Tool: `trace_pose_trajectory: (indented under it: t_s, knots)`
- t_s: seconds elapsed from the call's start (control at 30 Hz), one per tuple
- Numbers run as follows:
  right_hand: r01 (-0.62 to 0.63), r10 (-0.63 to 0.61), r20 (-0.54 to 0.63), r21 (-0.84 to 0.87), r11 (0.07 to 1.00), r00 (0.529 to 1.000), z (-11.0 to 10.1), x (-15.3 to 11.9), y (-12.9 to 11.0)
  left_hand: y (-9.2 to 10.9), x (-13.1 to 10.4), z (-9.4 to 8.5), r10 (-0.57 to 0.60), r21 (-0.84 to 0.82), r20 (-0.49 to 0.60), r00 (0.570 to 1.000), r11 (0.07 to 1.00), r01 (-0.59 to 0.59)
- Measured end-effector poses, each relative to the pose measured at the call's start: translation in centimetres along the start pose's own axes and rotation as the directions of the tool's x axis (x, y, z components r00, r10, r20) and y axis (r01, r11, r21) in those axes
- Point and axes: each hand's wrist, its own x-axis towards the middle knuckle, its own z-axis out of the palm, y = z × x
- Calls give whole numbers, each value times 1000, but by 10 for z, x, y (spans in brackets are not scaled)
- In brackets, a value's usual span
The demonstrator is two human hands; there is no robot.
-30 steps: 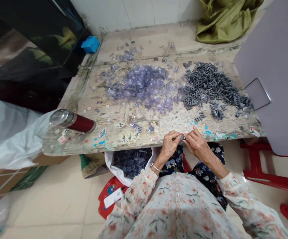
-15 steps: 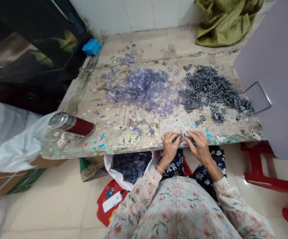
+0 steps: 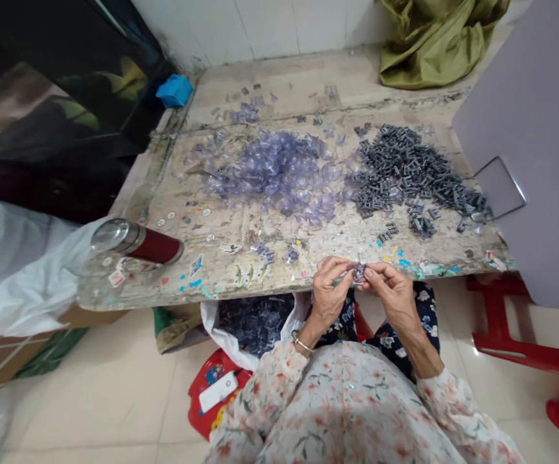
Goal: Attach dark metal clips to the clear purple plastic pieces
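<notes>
At the table's front edge, my left hand and my right hand meet around a small clear-and-grey plastic part. Fingertips of both hands pinch it from either side, hiding some of it. Beyond them lies a pile of clear, purplish plastic pieces. To its right is a heap of dark grey plastic pieces. A few small clear-and-grey parts rest left of my hands, close to the front edge.
A red flask lies or leans at the table's left. Below the edge, a white sack holds many dark parts. Red stools stand at right, beside a pale panel. Olive cloth lies at the back.
My hands have drawn closer together around the small plastic part, which now shows more clearly and sits slightly lower and to the right. The piles look the same.
</notes>
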Motion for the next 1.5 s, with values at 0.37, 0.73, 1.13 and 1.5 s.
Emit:
trace_pose_trajectory:
  t_s: [0.37, 0.73, 1.13, 1.5]
  knots:
    - [-56, 58, -2, 167, 984, 998, 10, -9, -10, 10, 3, -6, 145, 74, -19, 989, 987, -143]
    - [440, -445, 107, -468, 767, 889, -2, 15, 7, -10, 12, -10, 5, 28, 101, 995, 1000, -8]
    - [582, -640, 266, -733, 352, 721, -7, 35, 53, -54, -8, 15, 68, 419, 78, 995, 903, -94]
    - [513, -535, 395, -854, 85, 747, -8, 27, 41, -57, -11, 15, 127, 500, 155, 980, 845, -189]
